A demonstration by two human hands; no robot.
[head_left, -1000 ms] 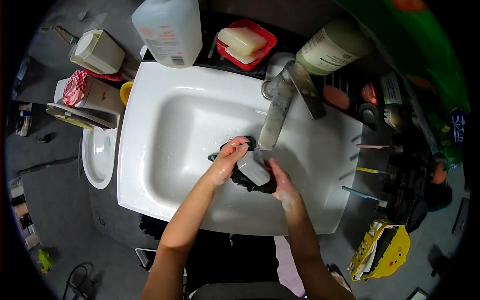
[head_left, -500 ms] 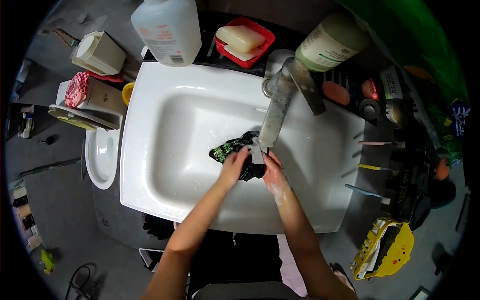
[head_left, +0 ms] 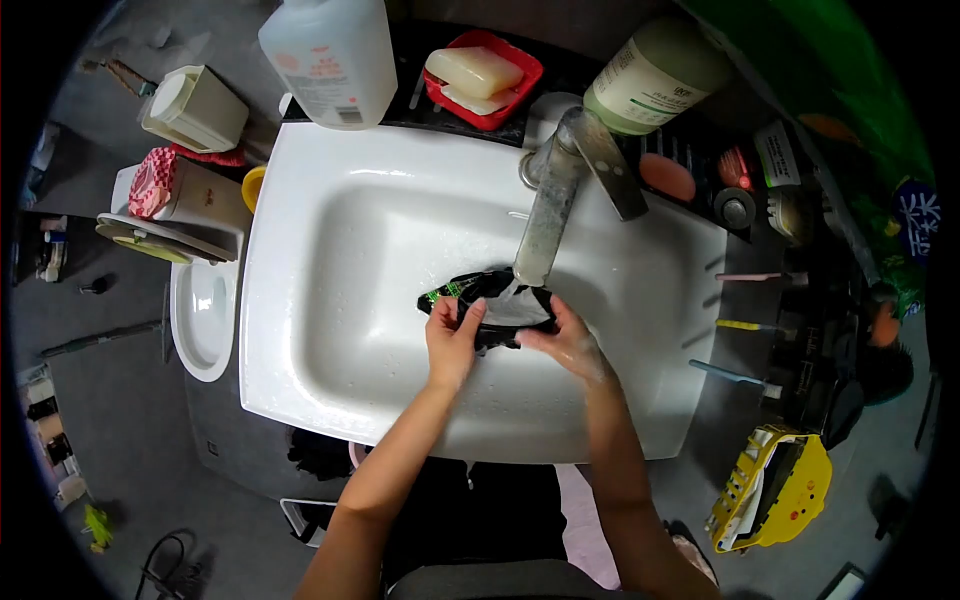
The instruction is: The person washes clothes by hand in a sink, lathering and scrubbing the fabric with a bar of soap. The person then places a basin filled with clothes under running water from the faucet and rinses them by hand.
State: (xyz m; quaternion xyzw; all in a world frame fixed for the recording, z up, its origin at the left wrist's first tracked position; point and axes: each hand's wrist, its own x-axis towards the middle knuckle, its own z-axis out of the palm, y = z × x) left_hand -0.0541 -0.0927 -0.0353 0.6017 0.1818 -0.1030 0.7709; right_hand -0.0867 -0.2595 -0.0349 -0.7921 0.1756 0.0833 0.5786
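Observation:
A wet black cloth [head_left: 490, 285] with a pale grey inner patch and green markings at its left end is stretched between my hands, just below the spout of the metal faucet [head_left: 548, 220]. My left hand [head_left: 452, 338] pinches its left side between thumb and fingers. Its right edge is gripped by my right hand [head_left: 567, 338], with the thumb low and the fingers at the upper corner. Both hands are over the basin of the white sink [head_left: 350, 270]. Water seems to run from the spout onto the grey patch.
Behind the sink stand a clear bottle [head_left: 330, 65], a red soap dish [head_left: 520, 90] with soap and a green bottle [head_left: 650, 80]. Toothbrushes [head_left: 750, 277] jut in from the right, above a yellow basket [head_left: 790, 490]. A white tray [head_left: 205, 330] lies left.
The cloth, earlier bunched in my hands, is now spread wider with its grey patch facing up. My right hand has moved slightly right, and my left hand has shifted left.

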